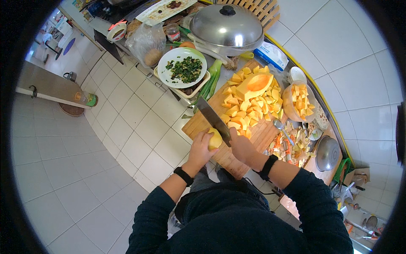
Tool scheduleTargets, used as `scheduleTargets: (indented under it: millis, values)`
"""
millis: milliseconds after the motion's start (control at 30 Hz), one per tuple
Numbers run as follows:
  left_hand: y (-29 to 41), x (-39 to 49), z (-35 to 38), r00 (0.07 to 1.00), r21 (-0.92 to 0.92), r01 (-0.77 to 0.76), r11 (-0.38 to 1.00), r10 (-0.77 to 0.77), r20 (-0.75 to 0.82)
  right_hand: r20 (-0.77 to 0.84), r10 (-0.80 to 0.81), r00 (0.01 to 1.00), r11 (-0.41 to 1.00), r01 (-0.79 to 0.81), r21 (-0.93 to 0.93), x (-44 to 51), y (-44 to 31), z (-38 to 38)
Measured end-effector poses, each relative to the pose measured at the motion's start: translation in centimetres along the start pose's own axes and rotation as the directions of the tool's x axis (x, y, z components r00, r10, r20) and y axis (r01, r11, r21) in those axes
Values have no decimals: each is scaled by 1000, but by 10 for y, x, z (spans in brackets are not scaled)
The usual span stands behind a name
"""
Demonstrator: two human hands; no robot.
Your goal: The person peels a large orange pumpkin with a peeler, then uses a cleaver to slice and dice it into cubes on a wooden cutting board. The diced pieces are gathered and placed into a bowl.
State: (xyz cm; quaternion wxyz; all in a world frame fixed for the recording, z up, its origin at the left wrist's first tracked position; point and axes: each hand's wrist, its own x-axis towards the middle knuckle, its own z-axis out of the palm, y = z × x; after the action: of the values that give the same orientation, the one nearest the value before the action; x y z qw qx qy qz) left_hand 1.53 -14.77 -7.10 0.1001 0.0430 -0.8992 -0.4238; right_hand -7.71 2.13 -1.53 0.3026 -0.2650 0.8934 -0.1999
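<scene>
A peeled, rounded yellow vegetable (pixel 216 138), potato-like, is held by my left hand (pixel 199 149) near the front end of the wooden cutting board (pixel 193 127). My right hand (pixel 243 150) grips a cleaver (pixel 212 116), its broad blade just to the right of the vegetable and slanting away to the upper left. Whether the edge touches the board I cannot tell. Beyond the blade, many cut pumpkin chunks (pixel 233 111) cover the board. A large scooped-out pumpkin piece (pixel 255 87) rests on top of them.
A plastic bowl (pixel 288 106) of pumpkin chunks stands right of the board, by a spoon (pixel 278 124) and peelings (pixel 298 139). Farther right sits an upturned metal bowl (pixel 327 154). Behind are a lidded wok (pixel 226 28), green onions (pixel 215 76) and a plate (pixel 163 68) of chopped greens.
</scene>
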Motion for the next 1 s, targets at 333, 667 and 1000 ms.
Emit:
scheduleTargets:
  millis: [333, 667, 1000]
  values:
    - [11, -2, -9, 984, 14, 168, 986, -167, -62, -26, 59, 998, 998, -58, 33, -32, -5, -22]
    - [2, -6, -3, 992, 117, 109, 987, -100, -75, 75, 6, 997, 998, -1, -68, -33, -13, -27]
    - [-3, -2, -5, 997, 165, 79, 983, -79, -10, 138, -56, 989, 997, 61, -36, -13, -17, -42]
